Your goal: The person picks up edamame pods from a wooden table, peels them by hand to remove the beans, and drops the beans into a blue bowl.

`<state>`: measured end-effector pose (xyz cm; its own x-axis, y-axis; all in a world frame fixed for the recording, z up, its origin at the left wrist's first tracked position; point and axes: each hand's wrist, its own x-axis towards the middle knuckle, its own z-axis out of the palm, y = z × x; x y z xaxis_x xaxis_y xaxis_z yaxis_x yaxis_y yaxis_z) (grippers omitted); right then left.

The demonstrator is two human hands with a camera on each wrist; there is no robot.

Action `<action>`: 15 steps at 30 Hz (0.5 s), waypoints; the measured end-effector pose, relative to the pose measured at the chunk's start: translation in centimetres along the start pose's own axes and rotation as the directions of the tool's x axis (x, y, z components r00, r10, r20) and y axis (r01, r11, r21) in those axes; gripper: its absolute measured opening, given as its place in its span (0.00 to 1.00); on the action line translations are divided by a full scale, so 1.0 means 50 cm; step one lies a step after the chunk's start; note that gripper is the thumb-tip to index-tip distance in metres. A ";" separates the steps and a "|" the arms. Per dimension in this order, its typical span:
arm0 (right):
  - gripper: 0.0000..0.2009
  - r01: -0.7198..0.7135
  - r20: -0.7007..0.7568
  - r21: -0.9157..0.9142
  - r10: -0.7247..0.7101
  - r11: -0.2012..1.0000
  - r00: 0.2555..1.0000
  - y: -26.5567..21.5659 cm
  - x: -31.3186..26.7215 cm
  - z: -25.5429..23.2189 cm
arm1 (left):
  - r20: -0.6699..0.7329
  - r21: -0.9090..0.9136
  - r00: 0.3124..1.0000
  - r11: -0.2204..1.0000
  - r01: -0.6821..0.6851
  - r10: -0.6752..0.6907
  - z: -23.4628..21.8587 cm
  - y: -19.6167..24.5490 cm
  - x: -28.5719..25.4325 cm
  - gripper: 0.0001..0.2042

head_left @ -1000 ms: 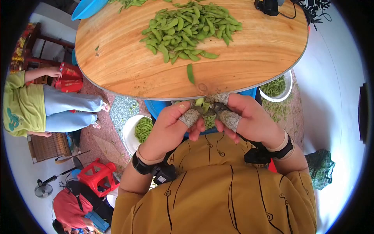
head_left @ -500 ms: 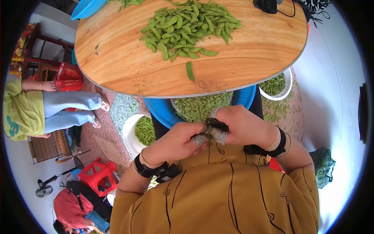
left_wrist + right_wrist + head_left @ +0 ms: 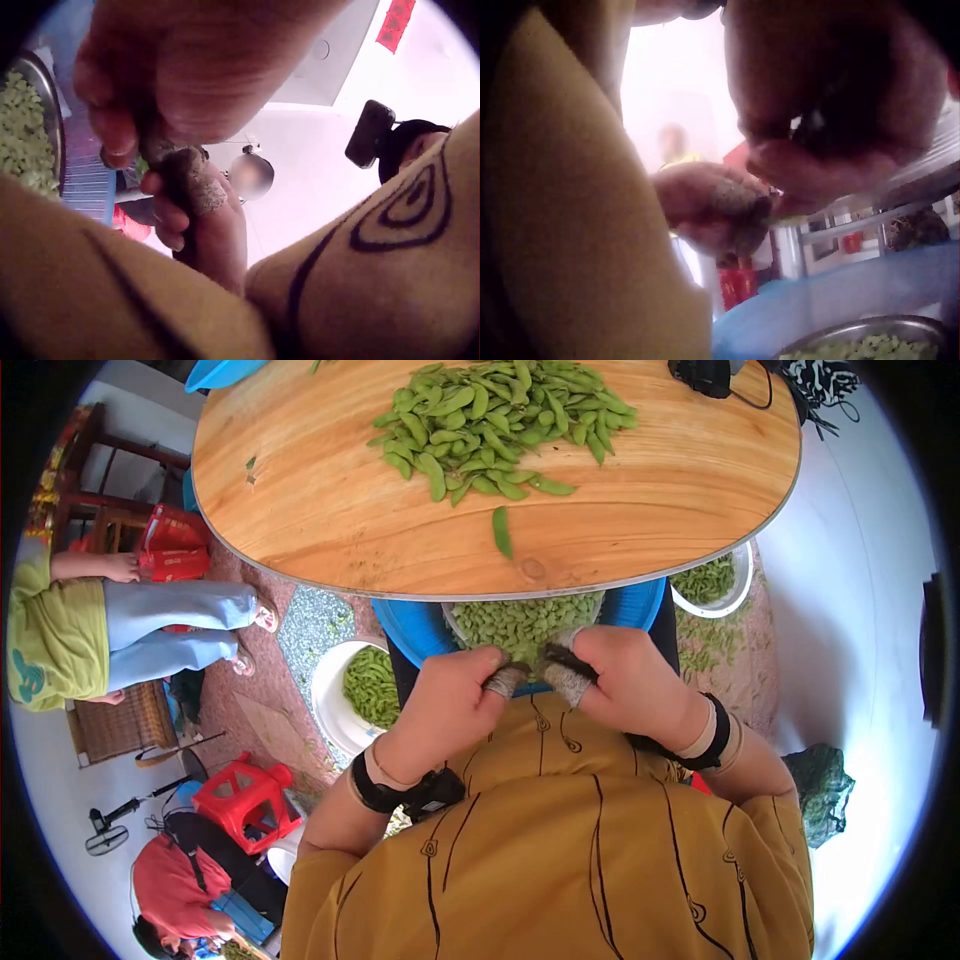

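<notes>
Both hands are close together, low over a metal bowl of shelled green soybeans [image 3: 520, 622] nested in a blue basin [image 3: 412, 630]. The left hand [image 3: 445, 695] has its fingers curled in and a grey wrap [image 3: 506, 680] on its thumb. Facing it, the right hand [image 3: 640, 685] is curled too, its thumb in a grey wrap [image 3: 570, 685] and a dark covering on a finger. In the left wrist view the wrapped fingertips [image 3: 202, 187] meet closely. What either hand holds I cannot tell; the palms and fingertips are mostly hidden or dark.
A wooden table [image 3: 330, 550] ahead bears a heap of soybean pods [image 3: 490, 430] and one stray pod [image 3: 501, 532]. White buckets of pods stand left [image 3: 330, 695] and right [image 3: 742, 575]. A red stool [image 3: 245, 800] and two other people are on the left.
An opened green pod showed between the hands a second ago; none shows there in the head view now. The hands drew back towards the body, then slightly forward and apart.
</notes>
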<state>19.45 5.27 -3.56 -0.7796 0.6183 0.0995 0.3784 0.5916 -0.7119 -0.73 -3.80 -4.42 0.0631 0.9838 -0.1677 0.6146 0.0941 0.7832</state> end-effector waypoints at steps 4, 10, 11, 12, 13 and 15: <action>0.08 -0.290 0.324 0.360 0.173 0.886 0.930 -0.013 0.008 -0.034 | 0.101 0.065 0.943 0.944 -0.324 0.317 -0.019 0.023 0.020 0.01; 0.11 -0.652 0.744 0.502 0.100 0.568 0.660 -0.003 0.023 -0.054 | 0.503 -0.455 0.827 0.891 0.007 0.250 -0.054 0.060 0.015 0.04; 0.12 -0.631 0.748 0.479 0.092 0.610 0.657 -0.006 0.025 -0.054 | 0.617 -0.516 0.770 0.822 0.242 0.161 -0.058 0.064 0.012 0.07; 0.12 -0.634 0.753 0.477 0.090 0.609 0.652 -0.005 0.026 -0.047 | 0.616 -0.519 0.771 0.818 0.247 0.158 -0.057 0.059 0.008 0.07; 0.13 -0.373 0.600 0.441 0.040 0.816 0.799 -0.002 0.028 -0.038 | 0.572 -0.510 0.805 0.838 0.197 0.159 -0.053 0.050 0.005 0.07; 0.14 -0.084 0.440 0.322 -0.071 0.943 0.895 -0.004 0.034 -0.025 | 0.522 -0.499 0.837 0.854 0.147 0.161 -0.038 0.024 0.004 0.08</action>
<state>18.69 6.87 -2.38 -0.9443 0.2836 -0.1668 0.2615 0.3395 -0.9035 -1.45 -3.19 -2.38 0.5624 0.7594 -0.3270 0.1423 0.3008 0.9430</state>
